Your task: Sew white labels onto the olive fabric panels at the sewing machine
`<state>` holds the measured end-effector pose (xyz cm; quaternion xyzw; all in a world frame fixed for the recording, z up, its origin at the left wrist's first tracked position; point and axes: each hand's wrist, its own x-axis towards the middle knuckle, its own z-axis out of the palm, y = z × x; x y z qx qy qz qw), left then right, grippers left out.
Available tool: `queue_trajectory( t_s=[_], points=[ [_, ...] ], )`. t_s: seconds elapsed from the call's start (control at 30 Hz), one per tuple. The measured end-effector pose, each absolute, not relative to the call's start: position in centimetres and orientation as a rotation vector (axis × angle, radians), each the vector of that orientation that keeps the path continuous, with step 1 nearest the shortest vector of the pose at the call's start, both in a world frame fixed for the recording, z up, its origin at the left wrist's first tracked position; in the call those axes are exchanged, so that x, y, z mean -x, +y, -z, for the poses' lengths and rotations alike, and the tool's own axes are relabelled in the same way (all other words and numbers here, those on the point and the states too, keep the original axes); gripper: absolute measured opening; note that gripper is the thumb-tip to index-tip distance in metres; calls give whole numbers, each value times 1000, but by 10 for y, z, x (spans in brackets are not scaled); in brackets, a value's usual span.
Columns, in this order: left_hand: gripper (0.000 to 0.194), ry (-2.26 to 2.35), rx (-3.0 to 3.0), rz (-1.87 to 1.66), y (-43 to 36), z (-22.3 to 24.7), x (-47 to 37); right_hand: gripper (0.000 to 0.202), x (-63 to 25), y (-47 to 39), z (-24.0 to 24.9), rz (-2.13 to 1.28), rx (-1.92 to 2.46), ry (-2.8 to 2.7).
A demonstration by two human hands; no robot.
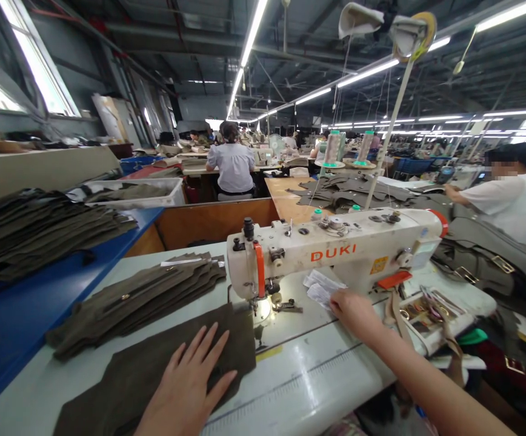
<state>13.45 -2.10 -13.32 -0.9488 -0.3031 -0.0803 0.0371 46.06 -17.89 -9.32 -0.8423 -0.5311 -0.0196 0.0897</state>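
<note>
- Fingers [216,350] spread wide, the left hand [188,378] lies palm down on the dark fabric panel [122,375], thumb angled out to the right.
- Right forearm [426,378] slants in from the lower right; the right hand [354,311], fingers curled, meets the near end of the white strips [320,287]. Whether it pinches them, I cannot tell.
- White strips rest on the bed of the sewing machine [285,248]; the panel lies flat beside it, before a stack of panels [140,297].

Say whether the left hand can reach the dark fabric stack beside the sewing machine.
Likely yes: the left hand rests spread on a dark panel near the dark fabric stack, with nothing visible standing between them.
</note>
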Motion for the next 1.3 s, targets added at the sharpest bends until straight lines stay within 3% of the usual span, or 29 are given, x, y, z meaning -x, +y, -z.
queue_trajectory(
  t_s=[0.3,0.5,0.67,0.83,1.1,1.3],
  points=[
    [53,-618,2795,623,-19,130,-131,20,-457,-183,79,124,2336,-1637],
    [39,-245,2747,819,-54,105,-161,13,-383,-164,74,-114,1879,-1876],
    [33,-229,2866,1017,-55,106,-165,12,-335,-135,85,-303,1671,-1887],
    [35,-395,2896,912,-29,110,-142,20,-337,-139,101,-286,1614,-1773],
    [33,-396,2997,472,-13,108,-153,43,-324,-173,115,-252,1588,-2190],
    [19,-277,3034,327,-26,102,-172,45,-325,-174,112,-264,1612,-2210]
  ],
)
